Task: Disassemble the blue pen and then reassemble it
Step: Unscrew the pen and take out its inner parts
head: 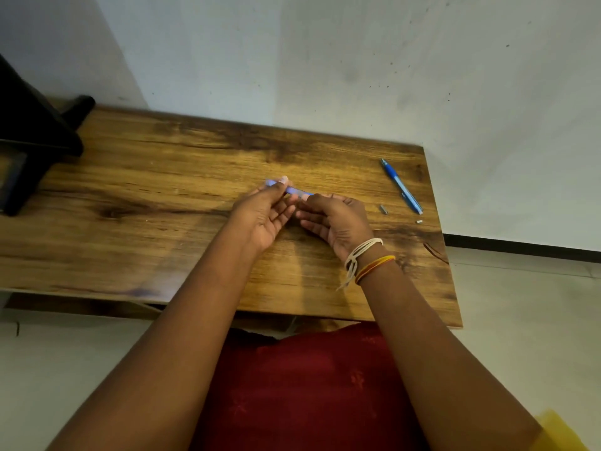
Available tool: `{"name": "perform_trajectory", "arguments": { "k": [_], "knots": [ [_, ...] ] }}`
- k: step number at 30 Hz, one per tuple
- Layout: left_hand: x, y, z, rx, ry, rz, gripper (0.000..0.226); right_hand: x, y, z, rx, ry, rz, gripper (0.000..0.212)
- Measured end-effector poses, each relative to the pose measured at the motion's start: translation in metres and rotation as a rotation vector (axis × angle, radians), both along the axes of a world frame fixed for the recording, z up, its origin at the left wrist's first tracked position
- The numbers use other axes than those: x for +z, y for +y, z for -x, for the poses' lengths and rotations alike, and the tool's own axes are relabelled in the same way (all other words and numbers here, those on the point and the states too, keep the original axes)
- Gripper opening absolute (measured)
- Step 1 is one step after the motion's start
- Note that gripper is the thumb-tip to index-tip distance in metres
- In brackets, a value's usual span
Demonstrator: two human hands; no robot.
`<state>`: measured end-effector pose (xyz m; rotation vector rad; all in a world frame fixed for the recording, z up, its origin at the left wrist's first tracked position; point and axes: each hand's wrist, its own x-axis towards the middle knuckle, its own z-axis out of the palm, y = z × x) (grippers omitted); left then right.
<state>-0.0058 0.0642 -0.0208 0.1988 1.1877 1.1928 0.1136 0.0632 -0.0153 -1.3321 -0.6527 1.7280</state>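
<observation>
Over the wooden table (162, 196), both hands hold a pale blue pen barrel (292, 190) level: the left hand (263, 216) pinches one end, the right hand (335, 219) the other. It looks light, stiff and slick; best pinched near the ends. Another blue pen (401, 186) and two small metal bits (383, 209) lie well right.

Blue pen (294, 190) between both hands' fingers (282, 183)

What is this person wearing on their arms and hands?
Both arms are bare, without sleeves. The left hand wears nothing. The right hand has knotted off-white cord loops at the wrist, beside thin yellow and red thread bands.
</observation>
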Motion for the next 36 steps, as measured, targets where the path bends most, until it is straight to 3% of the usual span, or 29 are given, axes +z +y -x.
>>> {"name": "perform_trajectory", "arguments": {
  "k": [5, 9, 14, 19, 21, 23, 25, 36],
  "knots": [
    [-0.001, 0.001, -0.002, 0.014, 0.041, -0.034, 0.014, -0.002, 0.000, 0.006, -0.066, 0.021, -0.034, 0.018],
    [-0.002, -0.001, -0.002, 0.044, 0.005, -0.060, 0.016, -0.005, 0.000, 0.010, -0.058, 0.015, -0.051, 0.005],
    [-0.005, -0.002, -0.001, 0.052, 0.041, -0.045, 0.020, -0.005, 0.000, 0.016, -0.034, -0.017, -0.060, 0.013],
    [-0.008, 0.000, 0.004, 0.098, 0.018, -0.017, 0.018, -0.006, 0.003, 0.017, -0.044, -0.002, -0.019, 0.003],
    [-0.009, 0.000, 0.007, 0.125, 0.008, -0.002, 0.015, -0.008, 0.006, 0.014, -0.016, -0.154, -0.012, 0.005],
    [-0.009, 0.000, 0.010, 0.123, 0.034, 0.000, 0.013, -0.013, 0.008, 0.008, 0.039, -0.442, -0.071, 0.013],
    [-0.010, 0.000, 0.011, 0.113, 0.051, -0.007, 0.012, -0.016, 0.010, 0.003, 0.047, -0.569, -0.097, 0.017],
    [-0.006, -0.002, 0.016, 0.099, 0.042, -0.001, 0.014, -0.020, 0.026, -0.004, -0.090, -0.423, 0.078, 0.018]
  ]
}}
